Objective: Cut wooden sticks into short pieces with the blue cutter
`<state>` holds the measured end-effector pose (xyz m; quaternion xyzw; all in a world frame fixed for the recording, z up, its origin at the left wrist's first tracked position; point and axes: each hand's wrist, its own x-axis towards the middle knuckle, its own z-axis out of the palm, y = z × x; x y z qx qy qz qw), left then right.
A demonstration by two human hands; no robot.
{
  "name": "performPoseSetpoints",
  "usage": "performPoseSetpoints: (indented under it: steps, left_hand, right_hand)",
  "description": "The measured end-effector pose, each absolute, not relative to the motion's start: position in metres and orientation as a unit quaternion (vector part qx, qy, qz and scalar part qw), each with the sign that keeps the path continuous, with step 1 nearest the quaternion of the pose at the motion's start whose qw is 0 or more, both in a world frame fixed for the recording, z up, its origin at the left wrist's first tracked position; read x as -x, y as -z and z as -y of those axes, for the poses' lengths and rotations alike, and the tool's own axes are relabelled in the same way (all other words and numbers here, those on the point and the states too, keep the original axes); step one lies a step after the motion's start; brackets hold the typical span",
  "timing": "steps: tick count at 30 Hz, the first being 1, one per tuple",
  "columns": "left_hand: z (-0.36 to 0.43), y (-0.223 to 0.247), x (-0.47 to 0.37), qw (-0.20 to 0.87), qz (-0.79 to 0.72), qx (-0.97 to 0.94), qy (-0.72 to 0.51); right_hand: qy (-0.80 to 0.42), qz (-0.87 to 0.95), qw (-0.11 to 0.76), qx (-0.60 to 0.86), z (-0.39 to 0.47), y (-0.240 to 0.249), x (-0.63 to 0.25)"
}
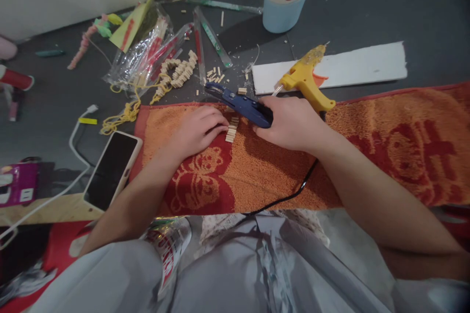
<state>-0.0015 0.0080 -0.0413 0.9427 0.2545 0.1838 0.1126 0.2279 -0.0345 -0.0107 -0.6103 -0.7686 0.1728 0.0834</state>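
My left hand (203, 129) rests on the orange towel (271, 171), fingers drawn together. Its thumb and fingertips meet the edge of a small row of short wooden stick pieces (231, 132). In my right hand (292, 122) is a pair of blue-handled pliers (242, 105), gripped by the handles, the tip pointing up and left. Just past the tip lie loose cut stick bits (215, 76). Behind my right hand, a yellow glue gun (303, 78) lies across a white board (363, 67).
A chain of wooden pieces (183, 71) lies near yellow yarn (123, 116) and a clear plastic bag (141, 56). A phone (112, 168) and white cable (75, 129) are at left. A blue and white tumbler (286, 0) stands behind. The black cord (282, 198) crosses the towel.
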Motion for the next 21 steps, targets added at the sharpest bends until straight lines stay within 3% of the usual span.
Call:
performPoseSetpoints:
  steps: [21]
  left_hand:
    - [-0.0096,0.0428,0.0037,0.109,-0.239,-0.946,-0.191]
  right_hand:
    - [-0.174,0.768,0.083,0.610,0.0343,0.0105,-0.2283]
